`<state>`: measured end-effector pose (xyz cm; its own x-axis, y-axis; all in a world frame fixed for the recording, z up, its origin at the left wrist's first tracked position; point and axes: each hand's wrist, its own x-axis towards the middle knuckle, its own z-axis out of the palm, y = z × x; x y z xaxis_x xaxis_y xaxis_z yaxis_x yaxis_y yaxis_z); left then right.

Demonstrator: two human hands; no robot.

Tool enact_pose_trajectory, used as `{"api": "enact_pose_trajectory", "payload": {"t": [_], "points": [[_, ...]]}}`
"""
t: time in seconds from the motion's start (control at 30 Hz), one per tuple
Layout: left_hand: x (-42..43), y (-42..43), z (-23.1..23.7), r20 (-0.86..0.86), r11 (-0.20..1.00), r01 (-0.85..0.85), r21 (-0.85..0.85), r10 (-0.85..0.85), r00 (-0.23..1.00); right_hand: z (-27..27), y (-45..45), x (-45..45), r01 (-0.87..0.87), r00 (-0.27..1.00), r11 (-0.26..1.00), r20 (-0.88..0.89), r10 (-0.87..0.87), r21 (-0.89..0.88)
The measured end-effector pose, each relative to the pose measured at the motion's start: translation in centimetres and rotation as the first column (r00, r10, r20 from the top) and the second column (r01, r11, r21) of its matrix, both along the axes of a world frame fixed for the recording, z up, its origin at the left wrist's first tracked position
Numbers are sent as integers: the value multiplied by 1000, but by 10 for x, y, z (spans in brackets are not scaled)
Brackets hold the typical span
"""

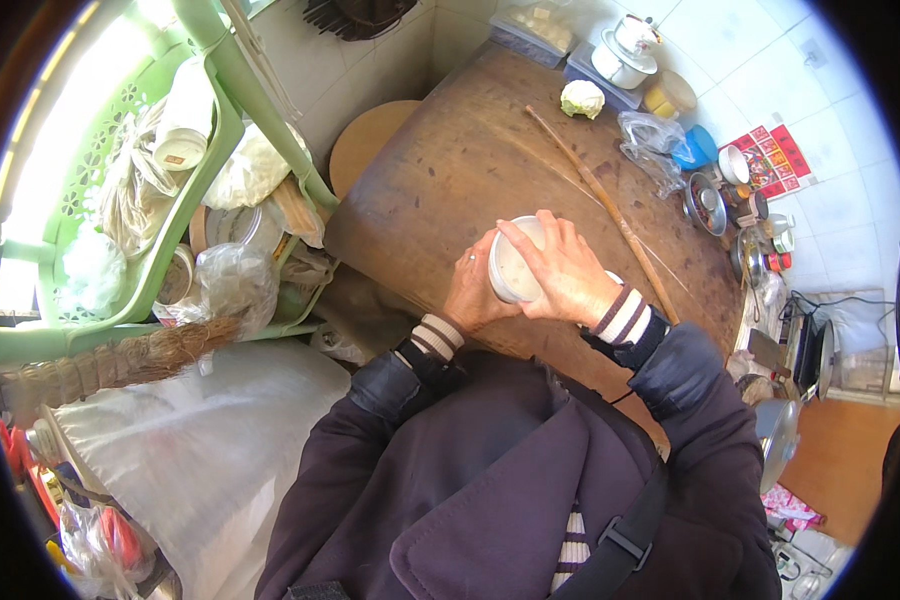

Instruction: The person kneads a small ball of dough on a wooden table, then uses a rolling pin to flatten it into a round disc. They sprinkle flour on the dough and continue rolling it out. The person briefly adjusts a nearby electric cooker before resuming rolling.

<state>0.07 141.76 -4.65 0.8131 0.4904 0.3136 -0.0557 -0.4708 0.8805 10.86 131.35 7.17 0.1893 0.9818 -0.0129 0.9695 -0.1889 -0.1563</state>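
Observation:
A round white plastic tub (515, 271) is held between both hands above the near part of a brown wooden table (450, 180). My left hand (471, 289) wraps the tub's left side and underside, a ring on one finger. Over the tub's right side and rim lies my right hand (566, 270), its thumb and fingers spread across the top. Something pale fills the visible face of the tub; whether that is a lid or contents I cannot tell. A small part of another white object shows behind my right wrist. To the right, a long wooden rolling pin (604, 199) lies across the table.
A cauliflower or cabbage head (582, 99), a clear plastic bag (651, 142), a blue cup (696, 147) and metal bowls (705, 204) line the table's far right side. At left stands a green plastic rack (221, 120) with bags and tubs. A straw brush (112, 360) lies below it.

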Motion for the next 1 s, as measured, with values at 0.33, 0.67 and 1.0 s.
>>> {"api": "enact_pose_trajectory", "payload": {"t": [0.33, 0.67, 1.0], "points": [[3, 4, -12, -39, 997, 19, 79, -16, 999, 16, 16, 2, -94, 991, 958, 64, 115, -270], [7, 7, -17, 55, 990, 6, 144, -14, 998, 26, 28, -4, -20, 990, 880, 113, 83, -474], [5, 9, -20, 12, 980, 26, 197, -29, 1000, 22, 30, -9, 4, 983, 858, 159, 91, -514]]}}
